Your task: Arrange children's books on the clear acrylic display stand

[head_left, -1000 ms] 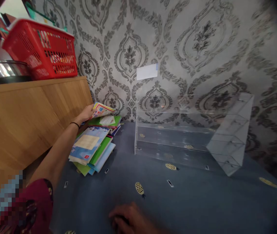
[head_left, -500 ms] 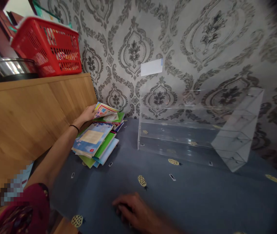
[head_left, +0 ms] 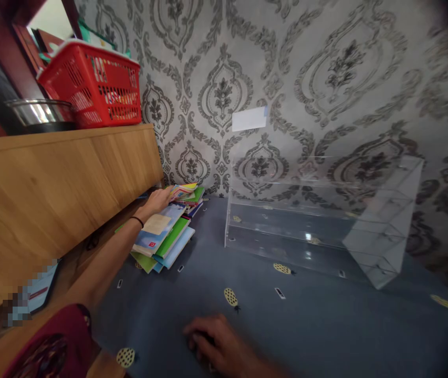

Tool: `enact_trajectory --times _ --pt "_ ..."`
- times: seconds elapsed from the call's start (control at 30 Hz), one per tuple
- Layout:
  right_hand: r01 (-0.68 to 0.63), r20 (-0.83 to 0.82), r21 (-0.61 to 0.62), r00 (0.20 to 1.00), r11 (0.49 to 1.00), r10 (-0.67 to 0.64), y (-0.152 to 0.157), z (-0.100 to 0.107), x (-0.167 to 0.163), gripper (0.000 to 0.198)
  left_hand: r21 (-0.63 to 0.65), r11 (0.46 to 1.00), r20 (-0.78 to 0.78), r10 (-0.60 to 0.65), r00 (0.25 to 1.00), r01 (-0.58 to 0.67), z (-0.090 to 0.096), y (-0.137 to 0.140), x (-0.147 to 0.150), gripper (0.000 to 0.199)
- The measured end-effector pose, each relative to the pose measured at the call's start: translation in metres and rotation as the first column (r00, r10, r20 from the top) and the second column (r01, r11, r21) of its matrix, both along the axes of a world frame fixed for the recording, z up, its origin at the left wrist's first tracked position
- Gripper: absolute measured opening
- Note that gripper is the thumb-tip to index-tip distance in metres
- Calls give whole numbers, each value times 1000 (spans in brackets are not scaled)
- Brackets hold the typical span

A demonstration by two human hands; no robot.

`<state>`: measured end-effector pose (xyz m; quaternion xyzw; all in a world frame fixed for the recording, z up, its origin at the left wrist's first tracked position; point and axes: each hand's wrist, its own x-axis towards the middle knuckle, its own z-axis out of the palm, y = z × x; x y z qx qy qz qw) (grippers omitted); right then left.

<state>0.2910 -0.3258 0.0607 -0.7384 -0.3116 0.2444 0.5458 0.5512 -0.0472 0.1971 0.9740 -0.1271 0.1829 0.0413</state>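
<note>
Reaching out to the back left, my left hand [head_left: 158, 200] has its fingers closed at the left edge of a thin colourful book [head_left: 182, 192]. That book lies on the rear pile, over a green book [head_left: 198, 195]. Just in front of it, under my wrist, is a second stack topped by a light blue book [head_left: 170, 215] with a beige panel. Green and pale blue books stick out below. My right hand [head_left: 218, 341] rests near the table's front edge, slightly blurred, its fingers loosely bent and apart with nothing visible in them.
A clear acrylic tiered rack [head_left: 287, 231] stands at the right against the patterned wall. On the left, a wooden cabinet [head_left: 70, 178] carries a red basket [head_left: 93, 86] and a steel bowl [head_left: 42, 113]. A phone-like device [head_left: 44, 289] lies below. The dark tablecloth [head_left: 326, 325] has pineapple prints.
The colourful book, tilted up in my left hand before, now lies lower and flatter on the rear pile. My right hand has barely moved. The view has shifted slightly.
</note>
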Motion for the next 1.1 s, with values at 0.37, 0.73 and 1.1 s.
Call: enact_trajectory --times 0.37,0.73,1.1 --pt "13 61 -6 998 1000 -13 1 -10 1 33 -237 966 39 -94 995 101 0 12 -15 41" --pt "17 -32 74 999 997 -14 3 -3 2 33 -342 939 165 99 981 -37 12 21 -20 39" --pt "167 -251 313 964 935 -88 4 0 10 57 -195 976 254 149 956 -101 -7 -10 -98 35"
